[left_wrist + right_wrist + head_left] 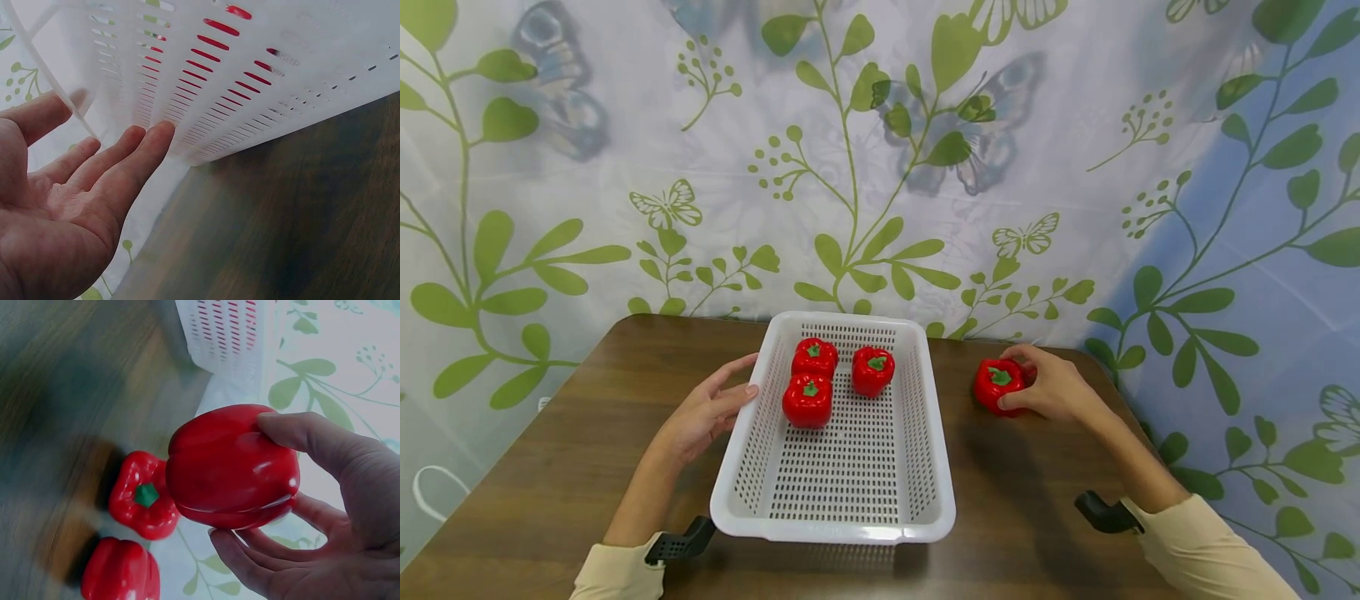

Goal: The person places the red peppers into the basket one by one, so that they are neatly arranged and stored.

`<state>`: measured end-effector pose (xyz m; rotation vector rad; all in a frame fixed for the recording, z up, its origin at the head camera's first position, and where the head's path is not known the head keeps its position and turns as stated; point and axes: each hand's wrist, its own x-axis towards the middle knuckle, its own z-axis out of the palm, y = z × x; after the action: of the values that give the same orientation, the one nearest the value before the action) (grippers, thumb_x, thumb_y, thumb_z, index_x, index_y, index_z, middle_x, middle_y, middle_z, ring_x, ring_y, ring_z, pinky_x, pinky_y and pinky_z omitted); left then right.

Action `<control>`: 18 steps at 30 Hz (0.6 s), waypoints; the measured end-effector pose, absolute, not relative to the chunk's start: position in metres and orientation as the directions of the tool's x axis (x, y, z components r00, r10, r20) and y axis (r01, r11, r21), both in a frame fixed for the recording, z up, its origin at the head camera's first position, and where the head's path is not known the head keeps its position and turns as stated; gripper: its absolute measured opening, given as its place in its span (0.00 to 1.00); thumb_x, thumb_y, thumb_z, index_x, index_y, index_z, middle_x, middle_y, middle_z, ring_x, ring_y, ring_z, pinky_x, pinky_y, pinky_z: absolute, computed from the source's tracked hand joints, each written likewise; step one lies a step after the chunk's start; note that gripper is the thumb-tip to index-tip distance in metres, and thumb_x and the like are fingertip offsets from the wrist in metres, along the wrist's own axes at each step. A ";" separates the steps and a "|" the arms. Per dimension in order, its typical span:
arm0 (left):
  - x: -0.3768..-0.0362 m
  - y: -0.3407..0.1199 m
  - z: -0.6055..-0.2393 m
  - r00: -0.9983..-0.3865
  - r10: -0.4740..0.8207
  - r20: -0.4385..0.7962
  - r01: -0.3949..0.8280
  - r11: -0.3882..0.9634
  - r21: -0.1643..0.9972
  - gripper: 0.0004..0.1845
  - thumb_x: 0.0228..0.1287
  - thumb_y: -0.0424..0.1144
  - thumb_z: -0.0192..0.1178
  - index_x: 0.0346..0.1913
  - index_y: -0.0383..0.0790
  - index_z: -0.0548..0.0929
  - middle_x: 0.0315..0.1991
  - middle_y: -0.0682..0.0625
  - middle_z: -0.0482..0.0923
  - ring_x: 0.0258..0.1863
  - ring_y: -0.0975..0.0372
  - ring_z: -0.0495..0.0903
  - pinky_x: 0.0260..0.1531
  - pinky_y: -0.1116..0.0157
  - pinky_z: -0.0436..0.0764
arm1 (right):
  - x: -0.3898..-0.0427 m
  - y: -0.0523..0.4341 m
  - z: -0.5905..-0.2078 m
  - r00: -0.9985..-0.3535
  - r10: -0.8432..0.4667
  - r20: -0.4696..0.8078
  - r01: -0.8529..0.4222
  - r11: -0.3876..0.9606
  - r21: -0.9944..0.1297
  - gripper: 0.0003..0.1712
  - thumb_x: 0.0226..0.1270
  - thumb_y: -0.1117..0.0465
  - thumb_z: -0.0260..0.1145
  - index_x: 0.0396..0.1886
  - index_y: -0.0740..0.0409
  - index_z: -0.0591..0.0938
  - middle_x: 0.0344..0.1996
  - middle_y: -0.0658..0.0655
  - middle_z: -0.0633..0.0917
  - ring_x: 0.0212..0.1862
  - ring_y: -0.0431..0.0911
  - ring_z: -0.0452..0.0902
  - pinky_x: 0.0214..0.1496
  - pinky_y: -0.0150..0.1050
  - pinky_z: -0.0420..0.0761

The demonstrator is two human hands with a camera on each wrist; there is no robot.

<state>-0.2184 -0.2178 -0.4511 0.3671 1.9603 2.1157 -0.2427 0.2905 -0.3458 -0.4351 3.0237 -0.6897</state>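
A white slotted basket (917, 417) stands in the middle of the brown table (587, 433). It holds three red bell peppers (814, 357) (872, 370) (807, 401) in its far half. My left hand (711, 408) lies open, with straight fingers (150, 140) against the basket's left wall (250, 94). To the right of the basket, my right hand (1048, 387) grips a fourth red pepper (998, 385) between thumb and fingers (312, 506). In the right wrist view, two more peppers (142, 495) (120, 570) lie beyond the held pepper (231, 465). The head view does not show them.
A cloth printed with green leaves and butterflies (925, 167) hangs close behind the table's far edge. The table's rounded right corner (1097, 358) is near my right hand. Black wrist mounts (681, 542) (1105, 512) sit on both forearms.
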 end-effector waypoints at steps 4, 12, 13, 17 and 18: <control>-0.219 -0.218 -0.452 -0.941 0.338 0.025 0.000 -0.074 0.997 0.33 0.79 0.39 0.52 0.80 0.44 0.53 0.59 0.45 0.83 0.50 0.50 0.88 0.46 0.52 0.88 | -0.244 0.284 -0.344 -0.963 -0.264 0.053 -0.260 0.862 -0.435 0.34 0.57 0.50 0.77 0.61 0.55 0.76 0.54 0.66 0.84 0.56 0.61 0.79 0.55 0.61 0.82; -0.219 -0.218 -0.452 -0.941 0.338 0.022 -0.001 -0.066 0.998 0.33 0.79 0.39 0.52 0.80 0.45 0.52 0.60 0.45 0.82 0.51 0.49 0.88 0.47 0.51 0.87 | -0.246 0.269 -0.336 -0.974 -0.226 0.034 -0.211 0.831 -0.516 0.40 0.59 0.45 0.75 0.67 0.53 0.73 0.59 0.67 0.82 0.62 0.62 0.78 0.60 0.62 0.79; -0.219 -0.218 -0.452 -0.941 0.338 0.022 0.000 -0.066 0.998 0.33 0.79 0.39 0.52 0.80 0.45 0.52 0.60 0.45 0.82 0.51 0.49 0.88 0.47 0.51 0.87 | -0.247 0.267 -0.335 -0.974 -0.223 0.036 -0.208 0.826 -0.524 0.40 0.59 0.45 0.75 0.68 0.53 0.72 0.59 0.67 0.82 0.62 0.62 0.78 0.60 0.61 0.80; -0.219 -0.218 -0.452 -0.940 0.339 0.026 0.003 -0.066 0.998 0.33 0.79 0.39 0.52 0.80 0.45 0.52 0.60 0.45 0.82 0.51 0.49 0.88 0.47 0.51 0.87 | -0.248 0.259 -0.331 -0.973 -0.227 0.047 -0.214 0.800 -0.561 0.39 0.59 0.45 0.75 0.67 0.52 0.72 0.59 0.66 0.83 0.62 0.61 0.78 0.58 0.60 0.81; -0.218 -0.218 -0.452 -0.940 0.339 0.026 0.003 -0.068 0.998 0.33 0.79 0.39 0.52 0.80 0.45 0.52 0.60 0.44 0.82 0.51 0.49 0.88 0.47 0.51 0.87 | -0.249 0.257 -0.330 -0.972 -0.229 0.051 -0.217 0.792 -0.571 0.39 0.59 0.46 0.75 0.67 0.52 0.72 0.59 0.65 0.83 0.62 0.61 0.79 0.58 0.60 0.82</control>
<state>-0.2184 -0.2179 -0.4519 0.3722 1.9694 2.1062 -0.2487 0.2570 -0.3305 -0.3680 2.9536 -0.9377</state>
